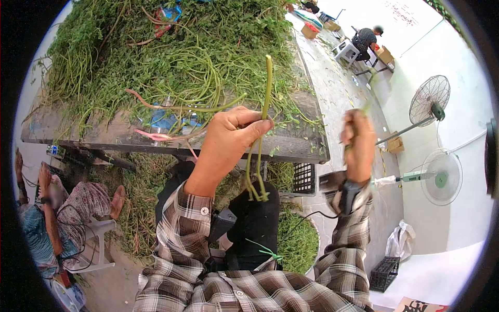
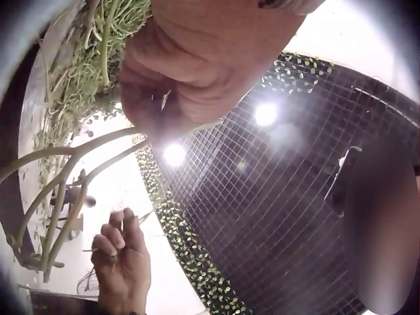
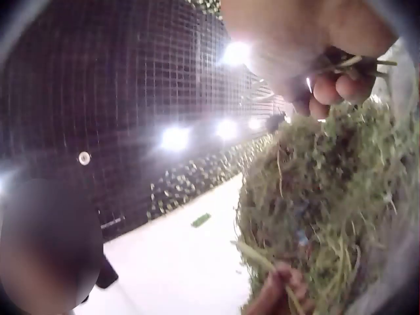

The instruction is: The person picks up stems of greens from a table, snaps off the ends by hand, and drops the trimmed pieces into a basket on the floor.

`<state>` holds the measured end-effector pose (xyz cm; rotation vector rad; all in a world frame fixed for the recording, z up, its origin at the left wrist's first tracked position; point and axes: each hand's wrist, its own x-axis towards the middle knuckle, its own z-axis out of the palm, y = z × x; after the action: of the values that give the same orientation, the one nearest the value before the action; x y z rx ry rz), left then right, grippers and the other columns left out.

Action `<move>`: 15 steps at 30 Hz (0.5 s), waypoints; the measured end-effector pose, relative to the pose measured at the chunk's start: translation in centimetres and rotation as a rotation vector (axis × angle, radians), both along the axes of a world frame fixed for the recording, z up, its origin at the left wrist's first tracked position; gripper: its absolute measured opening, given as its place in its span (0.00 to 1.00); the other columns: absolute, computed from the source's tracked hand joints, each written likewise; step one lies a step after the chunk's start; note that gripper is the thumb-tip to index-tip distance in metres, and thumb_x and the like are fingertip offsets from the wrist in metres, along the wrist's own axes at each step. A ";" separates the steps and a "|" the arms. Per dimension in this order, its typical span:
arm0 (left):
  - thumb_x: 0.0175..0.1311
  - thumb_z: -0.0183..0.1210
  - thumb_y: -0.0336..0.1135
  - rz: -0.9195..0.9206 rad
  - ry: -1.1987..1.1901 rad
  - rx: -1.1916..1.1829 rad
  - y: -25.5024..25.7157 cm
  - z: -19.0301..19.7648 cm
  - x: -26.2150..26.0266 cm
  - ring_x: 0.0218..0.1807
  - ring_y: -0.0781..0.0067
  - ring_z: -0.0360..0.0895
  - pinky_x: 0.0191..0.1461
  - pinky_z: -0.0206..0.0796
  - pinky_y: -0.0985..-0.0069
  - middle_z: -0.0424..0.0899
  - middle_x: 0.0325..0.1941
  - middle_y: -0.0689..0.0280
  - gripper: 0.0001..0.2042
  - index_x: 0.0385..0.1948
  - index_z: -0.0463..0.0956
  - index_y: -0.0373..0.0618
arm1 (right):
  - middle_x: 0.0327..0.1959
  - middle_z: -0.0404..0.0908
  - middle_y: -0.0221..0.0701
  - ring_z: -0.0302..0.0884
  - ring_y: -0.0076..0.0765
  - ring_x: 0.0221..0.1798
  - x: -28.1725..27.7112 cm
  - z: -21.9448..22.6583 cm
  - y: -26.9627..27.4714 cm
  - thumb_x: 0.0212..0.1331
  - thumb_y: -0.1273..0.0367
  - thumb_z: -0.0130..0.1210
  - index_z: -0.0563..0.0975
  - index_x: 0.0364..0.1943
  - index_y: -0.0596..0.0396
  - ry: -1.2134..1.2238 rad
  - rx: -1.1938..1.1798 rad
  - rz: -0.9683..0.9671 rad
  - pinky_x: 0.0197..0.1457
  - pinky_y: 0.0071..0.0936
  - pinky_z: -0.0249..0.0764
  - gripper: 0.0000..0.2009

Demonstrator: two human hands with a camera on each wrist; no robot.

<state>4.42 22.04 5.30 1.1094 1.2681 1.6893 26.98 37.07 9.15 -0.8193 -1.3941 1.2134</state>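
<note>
My left hand [image 1: 226, 140] pinches several green stems [image 1: 267, 88] between thumb and fingers; one thick end points up and thinner forked ends hang below. In the left wrist view the forked stems [image 2: 72, 154] stick out beside the hand [image 2: 197, 59]. My right hand [image 1: 359, 145], blurred in the head view, is raised to the right, apart from the left. Its fingers curl round some thin green stems [image 3: 354, 63] in the right wrist view. Loose long stems [image 1: 208, 108] with pinkish ends lie at the table edge near my left hand.
A large heap of greens [image 1: 171, 57] covers the wooden table [image 1: 291, 148]. Below are a black crate [image 1: 304, 178] and a round container of greens [image 1: 299, 239]. Two fans [image 1: 441, 177] stand at the right. One person [image 1: 49, 223] sits at the left, another [image 1: 367, 41] farther back.
</note>
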 end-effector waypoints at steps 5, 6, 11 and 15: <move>0.56 0.61 0.33 -0.020 -0.102 0.027 0.3 0.0 0.8 0.27 0.86 0.68 0.28 0.60 0.85 0.72 0.26 0.74 0.08 0.32 0.81 0.38 | 0.20 0.76 0.28 0.67 0.17 0.15 -5.0 -3.3 -6.9 0.61 0.67 0.47 0.76 0.35 0.59 -0.259 -0.162 0.458 0.18 0.15 0.64 0.10; 0.56 0.61 0.34 0.000 -0.099 0.041 0.3 0.1 0.8 0.27 0.86 0.68 0.28 0.60 0.85 0.72 0.26 0.74 0.08 0.32 0.81 0.39 | 0.17 0.73 0.26 0.67 0.17 0.15 -5.6 -3.2 -7.9 0.62 0.67 0.46 0.76 0.35 0.60 -0.354 -0.193 0.528 0.17 0.15 0.64 0.10; 0.56 0.61 0.34 0.081 -0.043 0.093 0.2 0.2 0.5 0.27 0.86 0.68 0.26 0.60 0.86 0.72 0.26 0.74 0.08 0.33 0.81 0.39 | 0.28 0.79 0.33 0.66 0.14 0.15 -7.4 -3.6 -9.8 0.64 0.65 0.45 0.73 0.47 0.59 -0.161 -0.407 0.684 0.17 0.12 0.61 0.14; 0.56 0.61 0.34 0.113 -0.073 0.125 -0.1 0.4 0.4 0.27 0.86 0.69 0.27 0.60 0.87 0.72 0.26 0.74 0.09 0.33 0.81 0.39 | 0.26 0.78 0.30 0.63 0.14 0.14 -7.2 -2.3 -9.8 0.63 0.66 0.46 0.74 0.44 0.60 -0.047 -0.522 0.720 0.16 0.13 0.58 0.12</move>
<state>4.80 21.98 5.68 1.0546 1.2126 1.8985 19.78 27.27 6.81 -0.7035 -1.4812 2.1874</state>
